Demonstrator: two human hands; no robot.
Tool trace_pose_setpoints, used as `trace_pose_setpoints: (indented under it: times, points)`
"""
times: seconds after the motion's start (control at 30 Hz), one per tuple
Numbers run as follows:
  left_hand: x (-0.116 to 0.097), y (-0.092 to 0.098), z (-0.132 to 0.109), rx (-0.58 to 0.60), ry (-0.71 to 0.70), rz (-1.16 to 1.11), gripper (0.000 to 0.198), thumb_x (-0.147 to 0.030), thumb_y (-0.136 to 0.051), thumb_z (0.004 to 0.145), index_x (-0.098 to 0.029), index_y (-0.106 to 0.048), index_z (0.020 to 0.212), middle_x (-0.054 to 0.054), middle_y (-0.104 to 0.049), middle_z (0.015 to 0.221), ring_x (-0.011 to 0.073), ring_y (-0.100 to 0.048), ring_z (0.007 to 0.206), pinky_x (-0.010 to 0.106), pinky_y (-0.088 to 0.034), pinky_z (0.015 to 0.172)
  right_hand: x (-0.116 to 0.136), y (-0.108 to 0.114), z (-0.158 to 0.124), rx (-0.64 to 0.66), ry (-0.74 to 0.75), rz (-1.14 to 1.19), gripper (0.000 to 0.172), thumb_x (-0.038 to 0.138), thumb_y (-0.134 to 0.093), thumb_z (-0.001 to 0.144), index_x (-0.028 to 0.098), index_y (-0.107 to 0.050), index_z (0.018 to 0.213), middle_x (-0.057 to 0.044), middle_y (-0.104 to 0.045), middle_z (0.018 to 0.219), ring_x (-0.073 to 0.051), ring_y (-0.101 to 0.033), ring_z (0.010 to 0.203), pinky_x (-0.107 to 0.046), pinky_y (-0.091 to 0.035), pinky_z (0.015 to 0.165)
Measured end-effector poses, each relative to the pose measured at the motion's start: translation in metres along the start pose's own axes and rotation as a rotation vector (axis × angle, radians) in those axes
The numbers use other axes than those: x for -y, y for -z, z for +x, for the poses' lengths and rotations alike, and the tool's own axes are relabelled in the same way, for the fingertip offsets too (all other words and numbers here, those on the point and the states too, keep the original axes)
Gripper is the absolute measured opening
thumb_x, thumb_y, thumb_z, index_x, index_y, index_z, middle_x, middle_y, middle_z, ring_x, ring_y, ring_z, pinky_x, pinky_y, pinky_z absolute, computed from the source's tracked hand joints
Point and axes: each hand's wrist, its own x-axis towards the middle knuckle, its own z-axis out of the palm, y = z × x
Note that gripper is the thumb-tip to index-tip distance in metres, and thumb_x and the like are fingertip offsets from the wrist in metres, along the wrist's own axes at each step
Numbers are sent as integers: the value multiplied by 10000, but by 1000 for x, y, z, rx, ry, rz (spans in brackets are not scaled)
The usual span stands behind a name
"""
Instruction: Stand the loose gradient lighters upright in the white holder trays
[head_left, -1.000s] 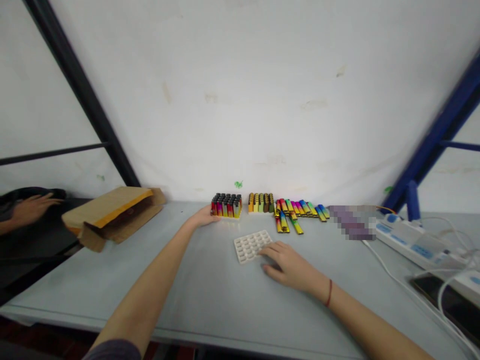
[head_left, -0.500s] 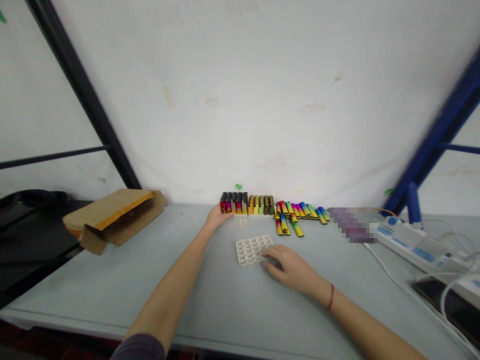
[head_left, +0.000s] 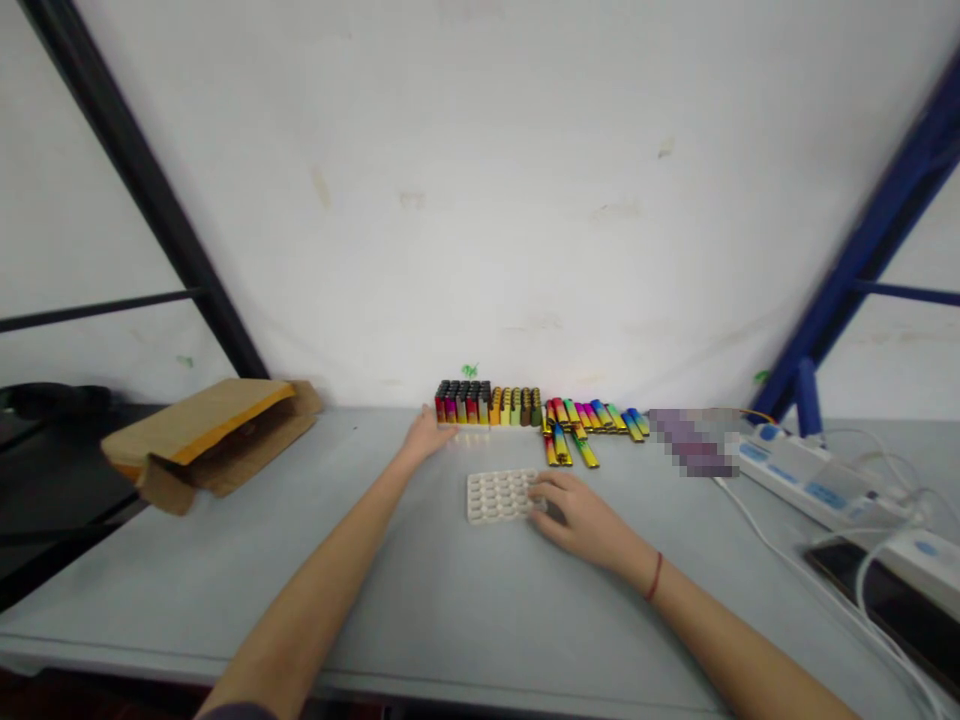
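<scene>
At the back of the table, my left hand is closed round the left end of a tray of upright lighters with black tops and red, pink and yellow bodies; its thumb lies along the front. Beside it stands a second tray of lighters, yellow, orange and dark, with gold tops. Nearer me, an unfilled white tray with rows of slots lies flat. My right hand grips its right edge between fingers and thumb. Loose shiny multicoloured lighters lie piled right of the filled trays.
An opened brown cardboard package lies at the left. On the right are a blurred-out purple object, a white power strip with cables and a dark phone. A white wall rises behind the table.
The white slotted tray has turned slightly and now lies straighter, with my right hand at its edge. My left hand stays at the filled tray. The view has shifted a little.
</scene>
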Motion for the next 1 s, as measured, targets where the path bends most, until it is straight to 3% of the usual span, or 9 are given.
trace_pose_setpoints:
  times: [0.07, 0.17, 0.3, 0.4, 0.47, 0.57, 0.8, 1.0]
  points:
    - [-1, 6, -10, 1, 17, 50, 701, -331, -644, 763, 2, -395, 1327, 256, -533, 1286, 373, -462, 1262, 395, -376, 1028, -5, 6, 2, -25, -41, -6, 184, 210, -502, 874, 159, -633, 993, -94, -636, 1023, -204, -569, 971, -321, -436, 887]
    - [-2, 16, -30, 63, -63, 97, 625, -351, -572, 809, -53, -420, 1338, 204, -542, 1289, 322, -490, 1244, 371, -355, 1052, -22, 16, 5, -105, -236, -149, 182, 138, -459, 850, 154, -638, 876, -89, -645, 898, -209, -579, 894, -308, -428, 828]
    - [-8, 23, -66, 412, -421, 112, 687, -575, -465, 856, -126, -413, 1373, 158, -455, 1408, 300, -438, 1290, 378, -353, 1061, -52, 23, 4, -194, -431, -355, 224, 206, -456, 878, 131, -625, 1004, -134, -646, 993, -242, -572, 965, -314, -401, 828]
    - [-16, 16, -89, 570, -543, 119, 920, -675, -561, 761, -118, -298, 1444, 175, -327, 1493, 319, -336, 1356, 413, -277, 1110, -66, 23, 4, -94, -456, -416, 241, 285, -443, 913, 154, -626, 999, -129, -661, 1016, -245, -584, 968, -306, -389, 794]
    - [-23, 7, -97, 583, -601, 140, 1009, -672, -656, 682, -110, -303, 1442, 187, -334, 1482, 336, -318, 1357, 429, -249, 1119, -69, 23, 5, -14, -508, -427, 226, 301, -443, 916, 165, -623, 936, -114, -679, 947, -238, -606, 904, -294, -380, 723]
    - [-32, -5, -96, 552, -677, 152, 928, -638, -684, 684, -133, -383, 1403, 172, -418, 1421, 330, -367, 1317, 430, -260, 1107, -70, 25, 6, 14, -593, -431, 186, 247, -444, 898, 159, -608, 894, -109, -682, 889, -223, -617, 836, -282, -353, 657]
    - [-59, -23, -79, 575, -799, 117, 857, -622, -728, 654, -207, -459, 1353, 120, -525, 1332, 328, -451, 1234, 439, -303, 1060, -75, 32, 1, 110, -558, -377, 230, 99, -463, 785, 101, -595, 974, -161, -655, 1008, -222, -606, 920, -268, -365, 737]
    - [-58, -38, -83, 530, -819, 27, 905, -618, -734, 654, -181, -421, 1382, 134, -499, 1356, 320, -422, 1259, 438, -273, 1081, -75, 31, -2, 169, -510, -391, 251, 269, -412, 912, 123, -569, 1044, -152, -660, 999, -228, -618, 878, -284, -364, 721]
